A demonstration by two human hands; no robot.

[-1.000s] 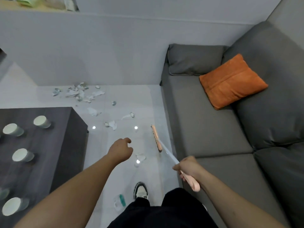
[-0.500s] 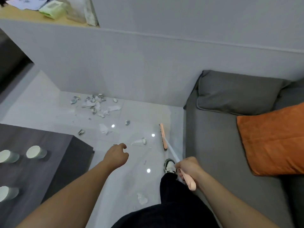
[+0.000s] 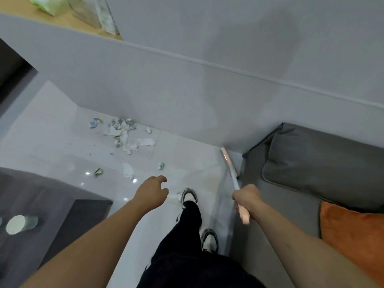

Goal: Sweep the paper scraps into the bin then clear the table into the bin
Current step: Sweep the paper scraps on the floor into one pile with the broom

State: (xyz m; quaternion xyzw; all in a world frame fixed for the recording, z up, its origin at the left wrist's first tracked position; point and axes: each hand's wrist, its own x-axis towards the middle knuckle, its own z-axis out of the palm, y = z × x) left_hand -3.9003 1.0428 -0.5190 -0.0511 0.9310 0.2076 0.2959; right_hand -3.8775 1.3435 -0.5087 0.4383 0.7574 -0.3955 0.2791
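My right hand (image 3: 246, 197) grips the pink handle of a broom (image 3: 234, 179). Its pink brush head (image 3: 228, 161) sits on the floor in the corner between the wall and the sofa. A pile of torn paper scraps (image 3: 122, 132) lies against the wall to the left. Loose scraps (image 3: 127, 170) are scattered nearer to me, and one scrap (image 3: 175, 196) lies by my front shoe. My left hand (image 3: 152, 191) hangs over the floor with loosely curled fingers, holding nothing. No bin is in view.
A dark table (image 3: 47, 217) stands at the lower left with a paper cup (image 3: 20, 223) on it. A grey sofa (image 3: 291, 196) with a grey cushion (image 3: 324, 163) and an orange cushion (image 3: 353, 238) fills the right. A wooden ledge (image 3: 62, 21) tops the low wall.
I have stepped forward towards the wall. The broom head has moved ahead along the sofa into the corner. The scrap pile is now closer.
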